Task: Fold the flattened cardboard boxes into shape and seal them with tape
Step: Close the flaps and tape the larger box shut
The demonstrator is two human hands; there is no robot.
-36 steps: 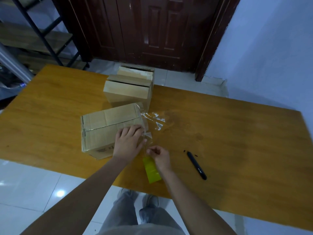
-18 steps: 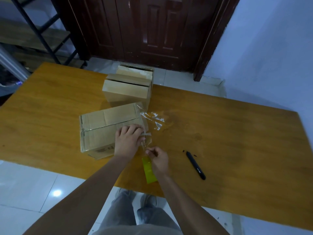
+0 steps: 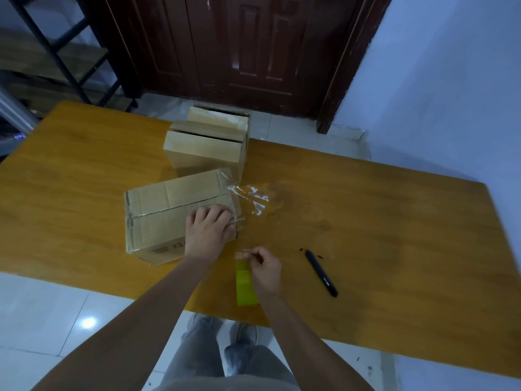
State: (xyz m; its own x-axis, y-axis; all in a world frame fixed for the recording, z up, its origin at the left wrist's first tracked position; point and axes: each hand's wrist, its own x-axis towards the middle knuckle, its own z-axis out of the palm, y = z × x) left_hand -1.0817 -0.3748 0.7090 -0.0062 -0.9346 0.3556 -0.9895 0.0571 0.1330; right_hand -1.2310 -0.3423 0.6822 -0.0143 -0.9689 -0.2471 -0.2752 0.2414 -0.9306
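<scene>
A folded cardboard box (image 3: 169,204) lies on the orange table (image 3: 366,221), with clear tape along its top seam. My left hand (image 3: 208,232) presses on the right end of that seam, fingers spread over the box top. My right hand (image 3: 265,269) is just off the box's near right corner. It grips a yellow-green tape roll (image 3: 245,289) and pinches at its top, where a bit of clear tape shows. A second folded box (image 3: 203,148) stands behind the first, its top flaps untaped.
Crumpled clear tape (image 3: 253,197) lies on the table right of the box. A black pen (image 3: 321,273) lies to the right of my right hand. More cardboard (image 3: 220,118) leans at the table's far edge, in front of a dark door. A shelf frame stands far left.
My right hand has drawn back from the box's right end toward the near table edge, taking the tape roll with it. My left hand stays pressed on the box.
</scene>
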